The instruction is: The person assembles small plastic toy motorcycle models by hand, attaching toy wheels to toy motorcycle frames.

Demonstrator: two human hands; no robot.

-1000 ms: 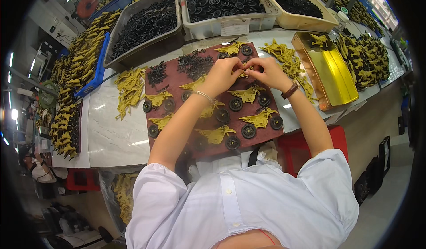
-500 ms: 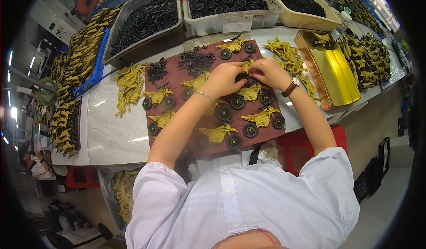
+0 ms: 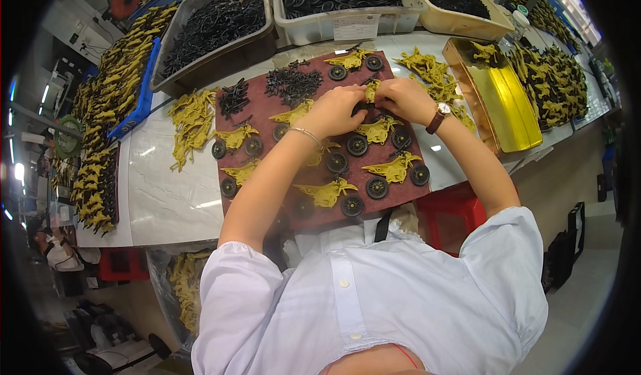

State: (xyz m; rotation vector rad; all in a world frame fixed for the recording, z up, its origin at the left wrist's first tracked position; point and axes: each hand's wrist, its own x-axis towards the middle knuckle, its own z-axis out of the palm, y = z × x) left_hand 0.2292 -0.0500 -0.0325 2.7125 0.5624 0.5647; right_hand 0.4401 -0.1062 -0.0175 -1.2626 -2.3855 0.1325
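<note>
My left hand [image 3: 339, 110] and my right hand [image 3: 404, 100] meet over the back right of a dark red mat [image 3: 257, 113]. Both have their fingers closed on a small yellow toy motorcycle body [image 3: 371, 92], which they partly hide. Several yellow toy motorcycles with black wheels lie on the mat, among them one just in front of my hands [image 3: 377, 130], one nearer to me [image 3: 392, 168] and one at the far edge [image 3: 349, 60]. Small black parts form a larger pile [image 3: 292, 85] and a smaller pile [image 3: 233, 98] at the back left of the mat.
Loose yellow bodies lie left [image 3: 192, 126] and right [image 3: 431, 71] of the mat. Behind stand a grey bin [image 3: 220, 63], a white bin of black wheels [image 3: 320, 32] and a cream bin [image 3: 467, 28]. A shiny gold box [image 3: 517, 118] is at right; a blue tray [image 3: 140, 111], left.
The whole view has shifted slightly. Both hands stay at the same motorcycle body; the right hand's fingers have turned a little around it.
</note>
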